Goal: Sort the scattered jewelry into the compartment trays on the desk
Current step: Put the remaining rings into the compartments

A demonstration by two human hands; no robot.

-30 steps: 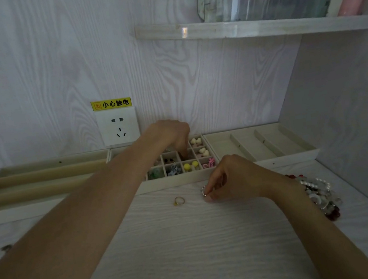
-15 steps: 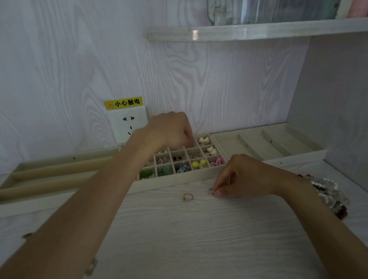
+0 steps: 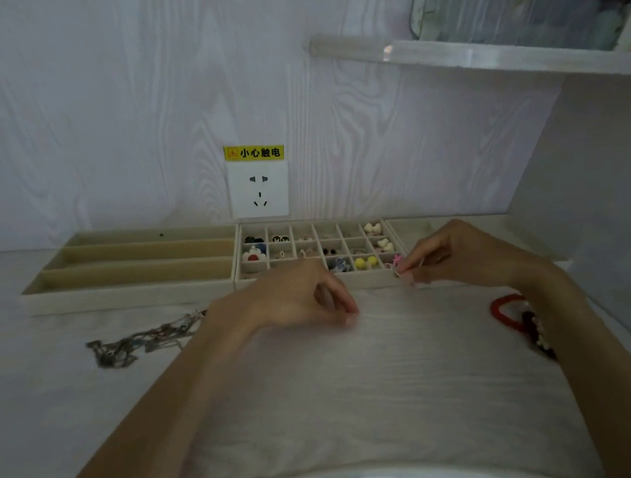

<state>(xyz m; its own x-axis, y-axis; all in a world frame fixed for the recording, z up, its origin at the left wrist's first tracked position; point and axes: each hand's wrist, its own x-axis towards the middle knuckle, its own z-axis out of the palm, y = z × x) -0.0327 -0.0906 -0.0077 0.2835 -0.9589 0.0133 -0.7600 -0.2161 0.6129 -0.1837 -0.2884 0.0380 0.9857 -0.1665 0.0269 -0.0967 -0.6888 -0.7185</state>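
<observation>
Now both hands are off the grid tray and pinching low.

Left hand (image 3: pixel 294 301) has come back from the grid tray (image 3: pixel 311 279), fingertips (image 3: pixel 350 316) pressed together at the desk (image 3: pixel 366 392) where the gold ring lay, the ring itself hidden; right hand (image 3: pixel 456 252) has lifted, pinching something tiny by the tray's front rim. Chain (image 3: pixel 139 342) and red bracelets (image 3: pixel 512 313) await sorting.

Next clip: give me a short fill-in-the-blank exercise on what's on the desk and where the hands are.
1. The yellow beads lie in the grid tray's ____ row.
2. The tangled chain lies on the desk, on the ____ side of the left hand.
3. The tray with three long slots sits to the ____ of the grid tray.
4. The yellow warning label is stuck just ____ the wall socket.

Missing words: front; left; left; above
</observation>
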